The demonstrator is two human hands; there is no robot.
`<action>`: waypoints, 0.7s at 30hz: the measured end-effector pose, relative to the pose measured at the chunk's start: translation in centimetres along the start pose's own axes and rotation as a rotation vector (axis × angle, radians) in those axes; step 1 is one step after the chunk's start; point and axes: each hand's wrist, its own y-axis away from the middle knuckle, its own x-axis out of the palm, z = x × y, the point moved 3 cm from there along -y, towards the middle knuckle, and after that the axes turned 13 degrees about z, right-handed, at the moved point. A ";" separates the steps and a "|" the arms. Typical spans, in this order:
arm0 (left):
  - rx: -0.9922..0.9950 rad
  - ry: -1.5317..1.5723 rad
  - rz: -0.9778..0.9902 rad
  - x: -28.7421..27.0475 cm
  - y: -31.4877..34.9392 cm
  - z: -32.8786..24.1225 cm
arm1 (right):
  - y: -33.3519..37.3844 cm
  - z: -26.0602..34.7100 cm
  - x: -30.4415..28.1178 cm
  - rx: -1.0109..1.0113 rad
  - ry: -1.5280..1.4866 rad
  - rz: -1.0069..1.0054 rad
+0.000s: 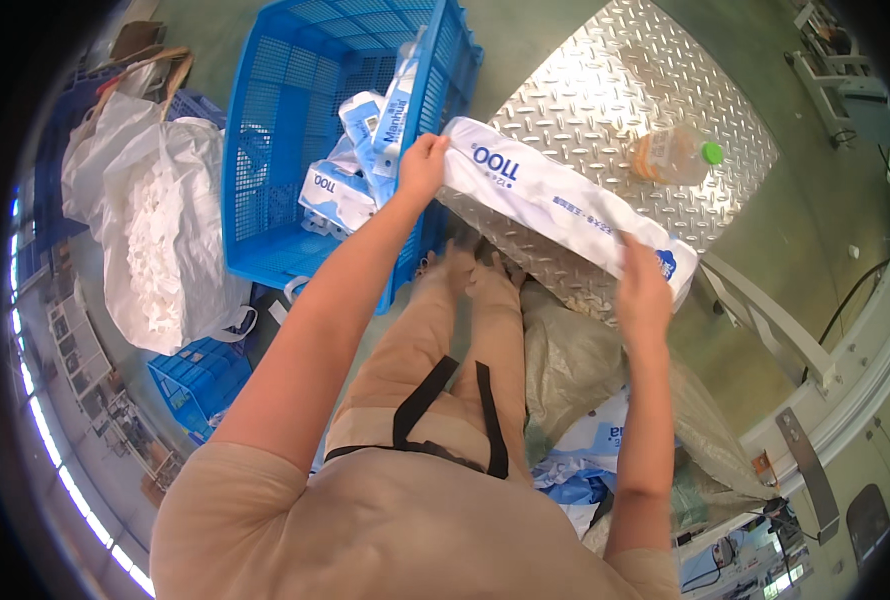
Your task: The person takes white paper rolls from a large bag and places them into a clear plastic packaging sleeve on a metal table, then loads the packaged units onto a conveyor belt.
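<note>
Along the near edge of the patterned metal platform (555,90), a long white package (555,195) with blue print lies slanted, its left end gripped by the left hand (424,166). The blurred right hand (645,290) overlaps its other end, fingers partly bent; whether they grip, I cannot tell. Beyond sits a green-capped bottle (673,156).

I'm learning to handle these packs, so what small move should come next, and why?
Probably secure the right grip on the long white pack before shifting it: the left grip holds the pack's left end, while the right is blurred, its hold unclear, and a green-capped bottle lies just beyond.
</note>
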 end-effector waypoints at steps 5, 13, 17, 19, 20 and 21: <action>-0.023 0.086 0.019 -0.1 0.2 -0.3 | -8.6 10.8 4.7 -0.289 0.363 0.163; -0.004 0.026 -0.003 -0.2 0.9 -1.1 | -3.0 1.5 1.2 -0.293 0.582 0.320; 0.003 0.008 0.019 -0.3 0.8 -1.2 | 3.3 -6.1 -3.6 -0.102 0.774 0.433; 0.022 0.039 -0.008 -0.1 0.5 0.0 | 4.8 -7.7 -5.7 -0.050 0.794 0.447; 0.015 0.068 -0.022 0.5 0.3 0.8 | 5.5 -8.2 -6.6 -0.025 0.804 0.452; 0.022 -0.075 -0.132 0.0 1.3 -2.9 | 5.7 -8.4 -7.5 0.034 0.763 0.457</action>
